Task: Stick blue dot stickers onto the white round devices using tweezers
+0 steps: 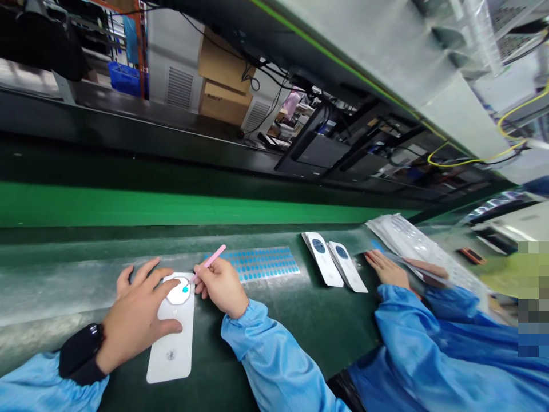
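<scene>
White and flat, the long card lies on the green desk straight in front of the person, held down by the left hand, whose fingers spread open across its upper end without gripping it. It looks light and fairly stiff, yet thin enough to skid on that smooth surface, so pressing it flat from above seems safer than pinching it; its bare lower end looks like the best place to take hold. Near the top sits an octagonal window with a small blue dot on it, probably a soft, delicate patch that fingers would do well to avoid. The right hand is closed around a slim pink pick, whose tip reaches the dot. Just beyond lies a sheet of blue round stickers, and farther right stand two more white cards, side by side. Past them, a co-worker's hands rest by a stack of clear printed sheets, well apart from the person's own.
</scene>
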`<state>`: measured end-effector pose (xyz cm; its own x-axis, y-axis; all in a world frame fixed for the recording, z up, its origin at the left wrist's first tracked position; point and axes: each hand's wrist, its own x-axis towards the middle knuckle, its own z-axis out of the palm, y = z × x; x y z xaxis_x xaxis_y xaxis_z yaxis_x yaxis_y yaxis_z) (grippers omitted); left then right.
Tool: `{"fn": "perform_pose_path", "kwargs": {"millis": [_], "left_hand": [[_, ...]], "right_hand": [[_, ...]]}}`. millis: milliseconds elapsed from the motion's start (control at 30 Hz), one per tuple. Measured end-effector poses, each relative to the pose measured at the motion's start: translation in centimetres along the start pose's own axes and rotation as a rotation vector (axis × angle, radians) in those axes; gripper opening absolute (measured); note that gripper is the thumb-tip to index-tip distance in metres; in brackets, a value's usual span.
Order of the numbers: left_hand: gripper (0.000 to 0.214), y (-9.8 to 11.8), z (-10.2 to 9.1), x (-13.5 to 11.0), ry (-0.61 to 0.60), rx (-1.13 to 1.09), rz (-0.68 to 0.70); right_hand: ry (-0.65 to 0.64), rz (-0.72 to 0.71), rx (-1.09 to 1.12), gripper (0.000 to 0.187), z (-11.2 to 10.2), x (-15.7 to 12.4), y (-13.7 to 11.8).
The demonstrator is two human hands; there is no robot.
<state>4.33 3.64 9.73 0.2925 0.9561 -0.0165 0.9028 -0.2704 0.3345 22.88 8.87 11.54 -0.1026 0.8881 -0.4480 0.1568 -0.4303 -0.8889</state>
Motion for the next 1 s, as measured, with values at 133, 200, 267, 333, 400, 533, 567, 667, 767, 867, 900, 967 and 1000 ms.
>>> {"fn": "perform_pose_path", "kwargs": {"millis": [133,200,267,333,400,533,567,667,767,867,900,967,1000], "left_hand": [[0.063,0.01,0.02,0.01,-0.005,0.007,-0.006],[0.064,-0.01,0.00,0.01,-0.004,0.009,-0.005],[0.064,-0.07,-0.01,-0.03,-0.001,0.009,0.000],[0.063,-0.14,-0.01,-0.08,-0.001,0.011,0.008],[0.061,-0.19,0.00,-0.13,0.003,0.014,0.013],[0.059,-0.14,-0.12,-0.13,0.006,0.014,0.014],[0.059,-0.10,-0.19,-0.10,0.002,0.013,0.013],[0.058,0.01,-0.43,-0.03,-0.015,0.011,0.008],[0.057,0.06,-0.49,-0.02,-0.013,0.009,0.007],[0.059,-0.04,-0.23,-0.07,0.016,0.008,0.014],[0.058,-0.11,-0.10,-0.09,0.030,0.007,0.021],[0.057,-0.29,0.15,-0.13,0.061,0.006,0.037],[0.056,-0.40,0.23,-0.14,0.071,0.005,0.044]], "right_hand": [[0.010,0.026,-0.015,0.022,0.10,-0.27,-0.57],[0.018,0.036,-0.024,0.023,0.13,-0.40,-0.78],[0.022,0.042,-0.032,0.024,0.14,-0.46,-0.86],[0.023,0.037,-0.029,0.025,0.14,-0.43,-0.80],[0.025,0.024,-0.022,0.025,0.12,-0.34,-0.63],[0.019,0.017,-0.043,0.026,0.06,-0.19,-0.25],[0.019,0.017,-0.048,0.026,0.05,-0.19,-0.20],[0.017,0.010,-0.056,0.026,0.04,-0.25,-0.19],[0.015,0.013,-0.061,0.026,0.02,-0.34,-0.32],[0.016,0.014,-0.067,0.025,-0.01,-0.38,-0.46],[0.014,0.015,-0.071,0.025,-0.02,-0.39,-0.50],[0.010,0.015,-0.077,0.024,-0.01,-0.41,-0.58],[0.006,0.015,-0.078,0.024,0.00,-0.43,-0.60]]}}
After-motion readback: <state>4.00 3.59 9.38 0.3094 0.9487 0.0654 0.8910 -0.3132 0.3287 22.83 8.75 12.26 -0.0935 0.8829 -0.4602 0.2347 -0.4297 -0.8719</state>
